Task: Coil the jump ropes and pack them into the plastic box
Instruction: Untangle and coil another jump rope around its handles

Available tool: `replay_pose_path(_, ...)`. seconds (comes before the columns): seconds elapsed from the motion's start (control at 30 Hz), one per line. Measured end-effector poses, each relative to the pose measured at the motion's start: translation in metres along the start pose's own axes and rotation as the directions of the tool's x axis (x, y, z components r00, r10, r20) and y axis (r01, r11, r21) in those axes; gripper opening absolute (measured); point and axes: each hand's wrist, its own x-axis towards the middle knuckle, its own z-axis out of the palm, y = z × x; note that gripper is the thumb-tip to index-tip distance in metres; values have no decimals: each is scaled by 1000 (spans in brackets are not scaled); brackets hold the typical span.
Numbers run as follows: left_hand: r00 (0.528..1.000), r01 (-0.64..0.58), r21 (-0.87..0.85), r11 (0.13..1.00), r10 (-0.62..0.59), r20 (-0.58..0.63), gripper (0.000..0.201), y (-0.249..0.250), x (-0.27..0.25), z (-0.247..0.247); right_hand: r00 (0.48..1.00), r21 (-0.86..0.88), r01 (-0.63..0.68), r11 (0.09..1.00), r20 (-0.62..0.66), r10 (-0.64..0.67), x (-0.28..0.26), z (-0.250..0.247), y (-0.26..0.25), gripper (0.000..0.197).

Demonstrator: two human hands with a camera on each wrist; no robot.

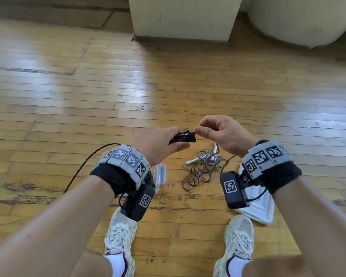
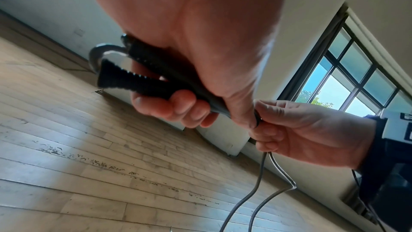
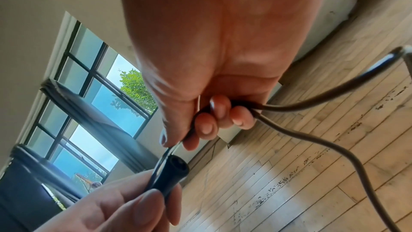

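Note:
My left hand [image 1: 169,141] grips the two black handles [image 1: 183,136] of a jump rope, held together at waist height. In the left wrist view the ribbed handles [image 2: 142,80] lie across my curled fingers. My right hand [image 1: 203,131] pinches the grey cord [image 3: 296,105] right at the handle end [image 3: 172,169]; two strands of the cord [image 2: 259,174] hang down from its curled fingers. On the floor below lies a tangle of thin ropes [image 1: 203,169] with white handles [image 1: 194,160]. The clear plastic box [image 1: 161,173] is mostly hidden under my left wrist.
A white lid [image 1: 258,209] lies on the wooden floor under my right wrist. My two shoes [image 1: 120,232] stand just behind the box and the lid. A cream pillar base [image 1: 182,19] and a rounded cream object [image 1: 300,21] stand farther ahead. A dark cord [image 1: 82,165] arcs left of my left wrist.

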Motion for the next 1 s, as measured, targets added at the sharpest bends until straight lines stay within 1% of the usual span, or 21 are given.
replay_pose_path(0.1, 1000, 8, -73, 997, -8, -1, 34, 1, 0, 1, 1000, 37, -21, 999, -15, 21, 2, 0, 3, 21)
replay_pose_path(0.17, 1000, -12, -130, 991, 12, -3, 31, 2, 0, 2, 999, 94, -52, 994, 15, 50, 2, 1, 5, 19)
replay_pose_path(0.23, 999, -40, -133, 990, 38, -11, 31, 1, 0, 4, 995, 144, -83, 986, 59, 75, 3, 3, 8, 20)
replay_pose_path(0.33, 997, -77, -184, 980, 74, -23, 31, 0, -2, 6, 989, 188, -112, 976, 117, 91, 2, 2, 9, 28)
replay_pose_path(0.4, 995, -95, -311, 946, 88, -39, 31, 1, -3, 7, 989, 257, -108, 960, 127, 77, 2, 1, 7, 31)
replay_pose_path(0.47, 991, -130, -458, 879, 105, -81, 28, 5, -2, 4, 991, 321, -90, 943, 119, 54, 3, -1, 5, 29)
replay_pose_path(0.5, 989, -149, -496, 855, 116, -95, 26, 6, -1, 2, 991, 349, -88, 933, 121, 49, 3, -1, 5, 28)
replay_pose_path(0.53, 987, -159, -507, 848, 130, -92, 24, 7, -1, -1, 990, 373, -98, 923, 132, 51, 4, -2, 6, 27)
replay_pose_path(0.6, 989, -142, -450, 882, 146, -26, 22, 7, -3, -5, 983, 384, -137, 913, 168, 76, 6, -3, 10, 24)
replay_pose_path(0.63, 989, -128, -382, 915, 148, 22, 24, 7, -5, -6, 979, 349, -156, 924, 182, 97, 6, -3, 12, 21)
replay_pose_path(0.67, 987, -126, -302, 945, 151, 62, 28, 8, -7, -6, 975, 280, -171, 945, 187, 121, 6, -3, 14, 17)
replay_pose_path(0.7, 983, -134, -232, 963, 160, 94, 33, 9, -9, -5, 971, 188, -178, 966, 191, 142, 7, -2, 14, 14)
replay_pose_path(0.77, 972, -148, -150, 978, 172, 160, 38, 13, -12, -1, 964, 3, -176, 984, 203, 171, 6, 2, 12, 12)
replay_pose_path(0.87, 959, -154, -16, 988, 153, 238, 33, 19, -11, 8, 972, -182, -118, 976, 182, 151, 6, 9, 7, 9)
replay_pose_path(1.0, 956, -107, 165, 980, 56, 289, 33, 28, -12, 22, 988, -390, -28, 921, 131, 86, 5, 23, -1, 11)
